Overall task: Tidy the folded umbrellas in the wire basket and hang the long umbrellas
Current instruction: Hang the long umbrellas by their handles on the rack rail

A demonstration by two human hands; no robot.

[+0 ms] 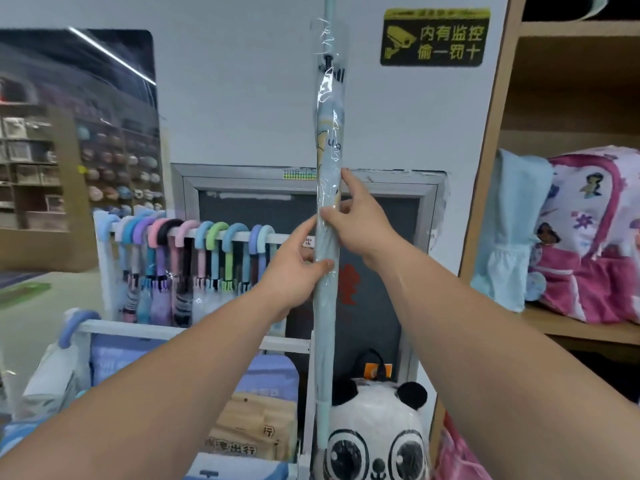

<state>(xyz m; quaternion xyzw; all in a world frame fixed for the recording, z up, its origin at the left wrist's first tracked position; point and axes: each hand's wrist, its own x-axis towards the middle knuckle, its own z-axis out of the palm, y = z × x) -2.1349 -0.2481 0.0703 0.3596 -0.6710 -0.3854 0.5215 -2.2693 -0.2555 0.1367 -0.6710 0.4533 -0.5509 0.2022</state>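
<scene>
Your left hand (pixel 294 271) was closed around the long umbrella (pixel 327 202) near its middle, thumb in front and fingers wrapped behind, so it carried most of the weight. Your right hand (pixel 356 216) sat just above it, half open: the thumb and the fingertips pinched the clear plastic sleeve (pixel 329 98) at the shaft, and the index finger lay stretched up along it. You held the umbrella upright in front of the white wall, with its thin end going out of the top of the view and its lower end down beside the panda plush (pixel 377 441). I could not see the curved handle, so I could not tell which end was up; it was probably out of the frame.

The first risk was the sleeve. It looked loose and slippery, and if you had gripped only the plastic, the umbrella could have slid down inside it and dropped.

The second risk was the hanging rail (pixel 277 239) to your left. It was already crowded with coloured hook handles (pixel 194 233), touching one another. Pushing one more hook between them could have knocked a neighbour off, and swinging the long shaft across could have struck the white rack frame (pixel 194 332) below.
</scene>
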